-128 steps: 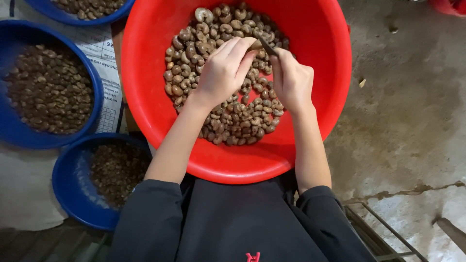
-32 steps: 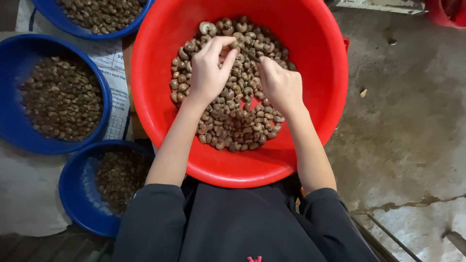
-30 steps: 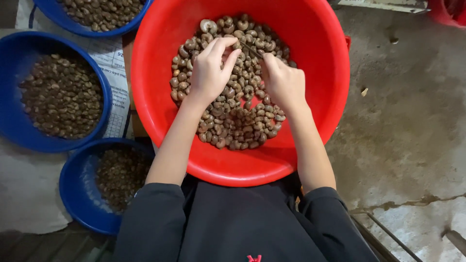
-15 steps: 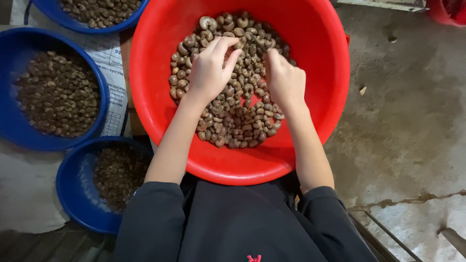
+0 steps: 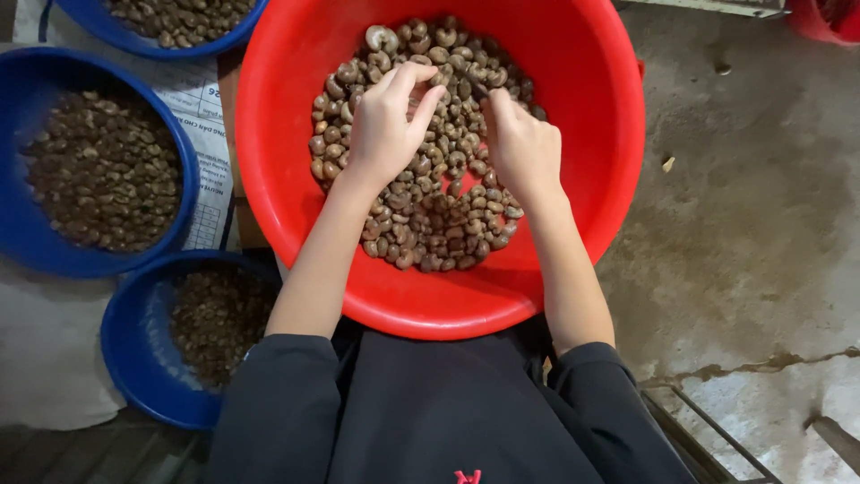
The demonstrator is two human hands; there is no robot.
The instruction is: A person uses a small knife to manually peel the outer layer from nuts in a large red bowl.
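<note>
a: head view — which step is this?

b: sorting, by the look of it. both hands are down in the red basin [image 5: 573, 224], over the heap of cashew nuts [image 5: 421, 134]. the left hand [image 5: 383, 133] has its fingers curled in over the nuts, thumb and forefinger near each other, but whether a nut is pinched between them i cannot tell. the right hand [image 5: 522, 148] lies knuckles up, fingers bent down into the heap — its hold is hidden too.

a: and the next move?

b: i judge it calls for a fine fingertip pick, one nut clear of its neighbours.

a: the containers?

b: the red basin holds pale, curved nuts, heaped in the middle and far side. to the left, a large blue bowl [image 5: 18, 242] holds darker, smaller pieces; a blue bowl at the top edge [image 5: 107, 27] holds nuts too; the near blue bowl [image 5: 125, 350] holds a shallow brown layer. they stand on concrete floor [image 5: 752, 224].
</note>
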